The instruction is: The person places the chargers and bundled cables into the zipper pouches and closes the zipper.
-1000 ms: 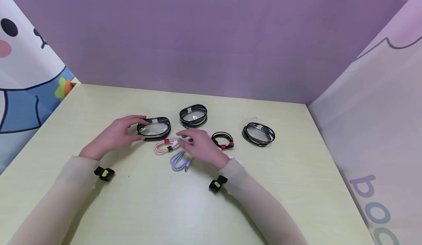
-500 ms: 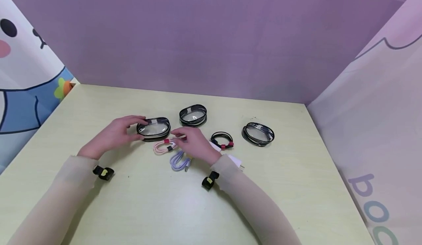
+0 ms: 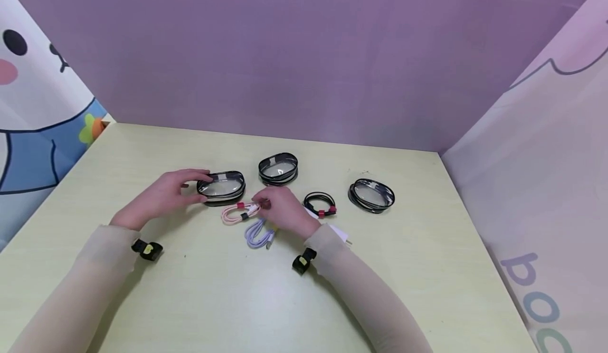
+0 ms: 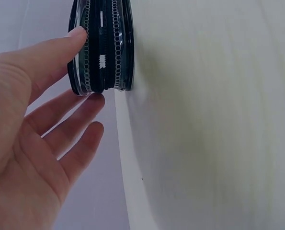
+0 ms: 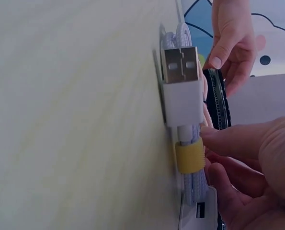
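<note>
Left hand [image 3: 163, 193] holds clear zip case [image 3: 221, 186]; right hand [image 3: 286, 211] at pink cable [image 3: 234, 221], grip unclear.

The left hand [image 3: 161, 196] casts a soft shadow

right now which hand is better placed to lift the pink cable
Right hand, I'd judge: its fingertips are by one end of the pink cable. The left hand is occupied, gripping the black-edged case.
</note>
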Action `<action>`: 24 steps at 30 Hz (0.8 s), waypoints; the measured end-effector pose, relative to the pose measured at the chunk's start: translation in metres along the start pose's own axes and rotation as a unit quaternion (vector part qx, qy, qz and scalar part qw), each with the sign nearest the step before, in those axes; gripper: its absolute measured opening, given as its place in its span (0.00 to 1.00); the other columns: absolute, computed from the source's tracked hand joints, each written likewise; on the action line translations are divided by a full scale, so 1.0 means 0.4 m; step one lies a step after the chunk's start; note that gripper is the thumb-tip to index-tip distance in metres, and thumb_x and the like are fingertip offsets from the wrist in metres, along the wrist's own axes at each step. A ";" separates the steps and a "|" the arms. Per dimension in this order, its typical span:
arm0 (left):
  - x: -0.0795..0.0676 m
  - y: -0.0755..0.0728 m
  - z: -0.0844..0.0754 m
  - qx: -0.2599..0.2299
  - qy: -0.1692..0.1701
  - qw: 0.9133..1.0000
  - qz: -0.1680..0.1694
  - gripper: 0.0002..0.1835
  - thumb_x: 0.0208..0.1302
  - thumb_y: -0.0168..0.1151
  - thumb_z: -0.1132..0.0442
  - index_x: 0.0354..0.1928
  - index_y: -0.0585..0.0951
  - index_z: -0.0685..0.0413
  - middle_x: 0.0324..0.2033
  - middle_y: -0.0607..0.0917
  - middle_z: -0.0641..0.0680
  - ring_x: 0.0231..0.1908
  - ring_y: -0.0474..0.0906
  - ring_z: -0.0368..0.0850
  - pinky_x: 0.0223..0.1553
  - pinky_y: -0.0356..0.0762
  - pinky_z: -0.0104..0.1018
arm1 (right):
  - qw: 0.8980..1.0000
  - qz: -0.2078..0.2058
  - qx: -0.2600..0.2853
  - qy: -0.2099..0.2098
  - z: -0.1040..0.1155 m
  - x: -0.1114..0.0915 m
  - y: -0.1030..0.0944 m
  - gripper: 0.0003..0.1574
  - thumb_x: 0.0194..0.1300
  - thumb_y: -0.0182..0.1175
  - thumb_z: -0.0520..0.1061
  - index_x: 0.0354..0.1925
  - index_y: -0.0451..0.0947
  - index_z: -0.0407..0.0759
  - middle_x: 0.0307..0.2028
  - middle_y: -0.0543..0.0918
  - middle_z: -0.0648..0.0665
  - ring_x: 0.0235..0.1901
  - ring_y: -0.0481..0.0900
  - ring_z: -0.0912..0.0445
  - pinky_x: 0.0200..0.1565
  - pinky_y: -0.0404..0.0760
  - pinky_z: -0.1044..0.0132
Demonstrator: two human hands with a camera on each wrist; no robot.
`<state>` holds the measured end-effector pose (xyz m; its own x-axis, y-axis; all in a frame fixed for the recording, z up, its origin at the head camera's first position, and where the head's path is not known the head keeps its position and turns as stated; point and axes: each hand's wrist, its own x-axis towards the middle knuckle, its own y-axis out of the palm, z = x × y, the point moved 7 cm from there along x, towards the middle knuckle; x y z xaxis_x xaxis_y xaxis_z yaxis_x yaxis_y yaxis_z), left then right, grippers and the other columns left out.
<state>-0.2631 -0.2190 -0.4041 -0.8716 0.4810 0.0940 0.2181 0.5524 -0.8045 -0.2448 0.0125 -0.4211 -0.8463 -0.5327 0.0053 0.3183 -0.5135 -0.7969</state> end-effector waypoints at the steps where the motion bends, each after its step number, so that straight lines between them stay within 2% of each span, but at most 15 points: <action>1: -0.001 0.000 0.003 -0.004 -0.001 1.000 -0.001 0.24 0.61 0.72 0.64 0.60 0.79 0.56 0.66 0.73 0.63 0.64 0.68 0.65 0.54 0.74 0.62 | 1.000 0.001 -0.010 -0.002 0.001 0.001 0.000 0.19 0.61 0.69 0.38 0.51 0.84 0.43 0.42 0.84 0.51 0.40 0.80 0.62 0.45 0.77 0.74; 7: -0.003 0.004 0.013 -0.021 -0.009 1.000 0.000 0.23 0.63 0.71 0.62 0.60 0.80 0.55 0.66 0.73 0.60 0.65 0.68 0.63 0.54 0.75 0.61 | 0.998 0.003 -0.054 -0.012 0.006 0.001 -0.002 0.16 0.58 0.72 0.41 0.47 0.86 0.44 0.42 0.84 0.52 0.38 0.78 0.62 0.46 0.76 0.73; 11: -0.004 0.006 0.013 -0.024 -0.009 1.000 0.002 0.23 0.63 0.70 0.62 0.60 0.79 0.55 0.66 0.73 0.60 0.64 0.68 0.63 0.54 0.75 0.60 | 0.999 0.004 -0.048 -0.005 0.004 -0.002 -0.002 0.15 0.58 0.73 0.41 0.45 0.86 0.45 0.39 0.83 0.53 0.36 0.78 0.63 0.43 0.76 0.73; 17: -0.003 0.004 0.010 -0.032 -0.007 0.999 0.001 0.23 0.65 0.68 0.63 0.61 0.79 0.57 0.66 0.73 0.61 0.62 0.72 0.62 0.53 0.77 0.58 | 1.000 0.003 -0.010 0.011 -0.001 -0.005 -0.007 0.13 0.58 0.73 0.42 0.43 0.86 0.46 0.35 0.81 0.55 0.34 0.77 0.63 0.39 0.76 0.73; 24: 0.000 0.001 0.012 -0.049 -0.015 0.999 0.001 0.22 0.67 0.66 0.57 0.60 0.80 0.58 0.65 0.74 0.61 0.60 0.74 0.61 0.52 0.79 0.54 | 1.000 -0.008 0.012 0.007 -0.008 -0.006 -0.015 0.11 0.58 0.73 0.42 0.42 0.86 0.49 0.35 0.82 0.57 0.35 0.78 0.65 0.41 0.76 0.73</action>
<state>-0.2651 -0.2220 -0.4074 -0.8835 0.4625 0.0742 0.2599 0.6158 -0.7438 -0.2462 0.0190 -0.4183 -0.8571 -0.5151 0.0086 0.3153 -0.5377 -0.7820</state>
